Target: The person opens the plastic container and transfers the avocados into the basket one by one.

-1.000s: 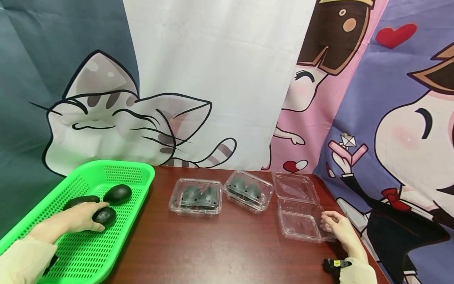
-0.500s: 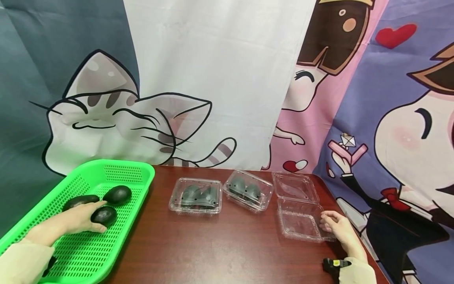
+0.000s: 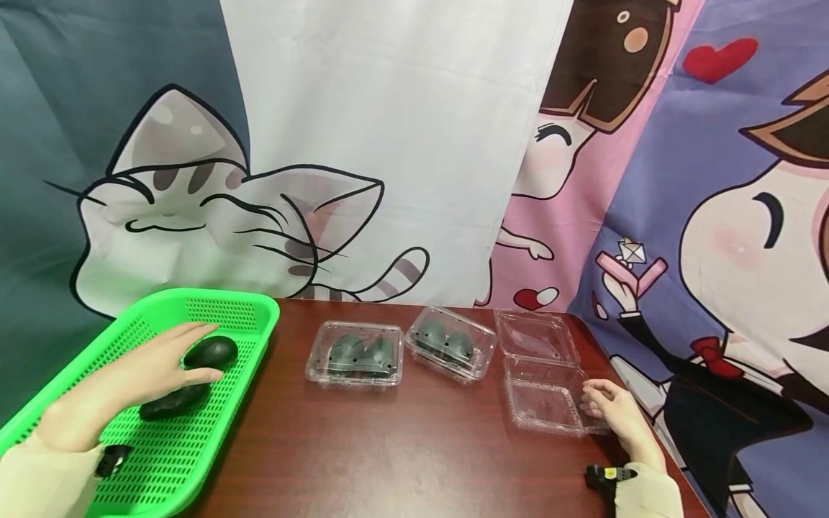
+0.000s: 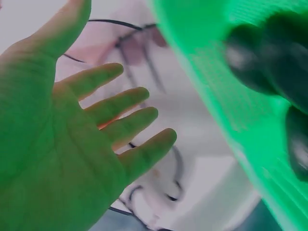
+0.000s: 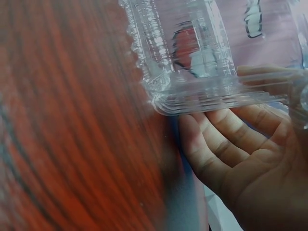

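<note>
My left hand [image 3: 145, 367] is above the green basket, fingers stretched out and thumb apart; the palm in the left wrist view holds nothing. Beneath and beside it lie dark, smooth avocados: one avocado [image 3: 212, 352] just past the fingertips, another avocado [image 3: 178, 401] below the thumb. The hand hides part of the basket. My right hand [image 3: 615, 414] is at the right wall of an open clear plastic clamshell box [image 3: 547, 406], its fingers curled at the rim. Through the plastic in the right wrist view, a finger shows behind the box edge, with the thumb in front.
The green basket [image 3: 270, 316] stands at the table's left. Two closed clear boxes, a left box [image 3: 356, 378] and a tilted right box [image 3: 476, 367], each hold two dark avocados. A printed cloth [image 3: 414, 144] hangs behind the brown table [image 3: 388, 460].
My left hand has let go of the avocado by its fingertips, lifted and shifted right, with fingers straighter. The right hand stays at the open box. The head view has shifted slightly.
</note>
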Demonstrator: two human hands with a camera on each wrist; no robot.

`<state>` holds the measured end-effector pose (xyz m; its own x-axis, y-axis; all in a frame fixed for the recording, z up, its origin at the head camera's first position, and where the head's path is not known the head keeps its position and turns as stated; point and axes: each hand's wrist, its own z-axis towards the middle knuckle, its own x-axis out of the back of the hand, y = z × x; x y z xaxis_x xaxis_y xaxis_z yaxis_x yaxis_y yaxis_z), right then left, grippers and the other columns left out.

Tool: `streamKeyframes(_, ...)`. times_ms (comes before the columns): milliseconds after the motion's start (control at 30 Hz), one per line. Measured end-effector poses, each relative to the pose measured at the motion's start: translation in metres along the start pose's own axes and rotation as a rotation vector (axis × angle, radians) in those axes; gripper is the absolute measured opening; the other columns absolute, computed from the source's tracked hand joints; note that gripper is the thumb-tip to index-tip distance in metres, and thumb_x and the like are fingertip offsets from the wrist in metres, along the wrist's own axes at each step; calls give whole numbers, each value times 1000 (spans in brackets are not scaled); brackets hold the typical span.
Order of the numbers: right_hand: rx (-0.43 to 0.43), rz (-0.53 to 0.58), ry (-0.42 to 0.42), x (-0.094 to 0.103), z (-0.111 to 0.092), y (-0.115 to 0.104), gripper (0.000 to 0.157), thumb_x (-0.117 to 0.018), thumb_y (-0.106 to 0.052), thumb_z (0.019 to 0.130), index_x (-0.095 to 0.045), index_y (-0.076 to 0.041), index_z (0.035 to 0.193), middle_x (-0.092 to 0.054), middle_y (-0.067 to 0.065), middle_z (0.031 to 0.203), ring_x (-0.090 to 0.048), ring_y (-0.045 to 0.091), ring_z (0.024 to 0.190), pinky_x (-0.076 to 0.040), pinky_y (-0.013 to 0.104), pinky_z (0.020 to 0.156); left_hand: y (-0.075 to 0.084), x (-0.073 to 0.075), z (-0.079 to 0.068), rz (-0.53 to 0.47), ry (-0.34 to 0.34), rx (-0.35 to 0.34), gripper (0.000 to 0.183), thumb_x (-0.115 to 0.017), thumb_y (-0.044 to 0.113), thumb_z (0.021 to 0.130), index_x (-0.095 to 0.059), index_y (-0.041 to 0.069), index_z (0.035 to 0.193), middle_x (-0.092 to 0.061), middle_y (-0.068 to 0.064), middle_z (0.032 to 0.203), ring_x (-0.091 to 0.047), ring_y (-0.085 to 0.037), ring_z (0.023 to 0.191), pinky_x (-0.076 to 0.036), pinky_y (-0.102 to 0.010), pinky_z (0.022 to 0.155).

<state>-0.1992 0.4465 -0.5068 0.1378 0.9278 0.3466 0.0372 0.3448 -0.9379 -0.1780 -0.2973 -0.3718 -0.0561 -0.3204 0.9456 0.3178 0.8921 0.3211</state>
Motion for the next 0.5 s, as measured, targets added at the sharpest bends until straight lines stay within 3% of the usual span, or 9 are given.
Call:
streamKeyframes(233, -12, 5, 0, 0, 1, 0, 33, -55, -9, 100, -50, 18, 119, -68, 10, 90, -68, 17, 72, -56, 29, 65, 59, -2, 15, -24, 69, -79, 95, -69, 62, 80, -42, -4, 144, -37, -32, 144, -35, -52, 130, -30, -65, 101)
streamKeyframes(333, -11, 5, -4, 0, 0, -1, 32, -55, -8, 100, -49, 18, 118, -68, 10, 90, -68, 16, 72, -56, 29, 65, 78, -10, 21, -76, 70, -77, 96, -66, 65, 80, -41, 0, 146, -35, -29, 147, -33, -49, 133, -30, -64, 102)
streamKeyframes(500, 6, 4, -4, -1, -3, -4, 33, -54, -7, 100, -48, 20, 118, -68, 12, 90, -67, 15, 72, -56, 28, 64, 100, -30, 36, -144, 101, -124, 87, -71, 56, 82, -44, 1, 144, -41, -25, 145, -36, -45, 133, -31, -61, 104)
